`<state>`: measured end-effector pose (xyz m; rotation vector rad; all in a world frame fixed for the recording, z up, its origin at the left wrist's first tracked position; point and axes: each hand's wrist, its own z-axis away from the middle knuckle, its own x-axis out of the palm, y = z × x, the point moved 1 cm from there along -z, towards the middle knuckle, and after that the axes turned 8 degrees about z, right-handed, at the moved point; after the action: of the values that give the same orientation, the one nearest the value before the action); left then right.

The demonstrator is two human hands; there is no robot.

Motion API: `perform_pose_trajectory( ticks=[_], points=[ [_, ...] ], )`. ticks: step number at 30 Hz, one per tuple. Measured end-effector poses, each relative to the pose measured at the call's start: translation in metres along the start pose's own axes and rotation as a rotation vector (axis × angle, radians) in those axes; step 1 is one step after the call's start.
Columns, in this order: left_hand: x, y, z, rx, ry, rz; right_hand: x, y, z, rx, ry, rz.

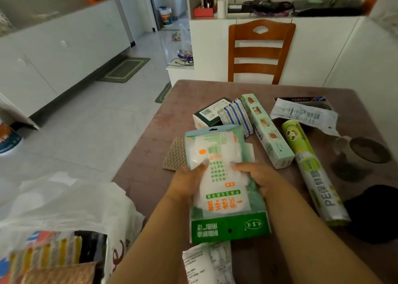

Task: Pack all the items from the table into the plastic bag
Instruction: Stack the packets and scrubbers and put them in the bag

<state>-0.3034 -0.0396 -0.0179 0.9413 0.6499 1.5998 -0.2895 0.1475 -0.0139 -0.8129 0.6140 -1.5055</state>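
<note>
Both hands held one pack of disposable gloves [224,176] above the near edge of the bench [150,154]: the left hand [187,182] had its grip closed round the pack's left side, thumb on its face, and the right hand [258,180] clasped the right side likewise. The step in hand looked like carrying this pack to the white plastic bag [71,206], which hung open off the bench's near left corner and already held striped cloths. The next move would call for swinging the pack left and down into the bag's mouth. Left on the bench I counted one cling-film roll [314,171], one long green box [267,130], one dark green box [210,113], one pack of blue-striped cloths [237,115], one brown pad [175,153], one clear pouch [303,115]
</note>
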Motion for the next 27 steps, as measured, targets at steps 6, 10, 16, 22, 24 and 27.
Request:
perform_pose_trajectory(
  ticks=[6,10,16,22,24,27],
  points=[
    [-0.026,0.014,-0.06,0.131,0.609,-0.693,-0.027,0.021,-0.014,0.021,0.172,-0.036],
    [-0.026,0.021,-0.076,0.089,0.54,-0.79,-0.031,0.032,-0.019,0.039,0.199,-0.029],
    [-0.011,0.047,-0.054,0.054,0.416,-0.361,-0.029,0.03,-0.019,0.059,0.207,0.0],
    [0.037,-0.01,0.001,-0.019,0.073,-0.633,-0.021,0.022,-0.015,0.03,0.203,-0.067],
    [0.045,-0.012,-0.005,0.048,0.054,-0.786,-0.023,0.026,-0.013,-0.01,0.207,-0.07],
    [0.058,0.016,-0.021,0.262,0.152,-0.794,-0.037,0.028,-0.013,-0.064,0.227,-0.094]
  ],
)
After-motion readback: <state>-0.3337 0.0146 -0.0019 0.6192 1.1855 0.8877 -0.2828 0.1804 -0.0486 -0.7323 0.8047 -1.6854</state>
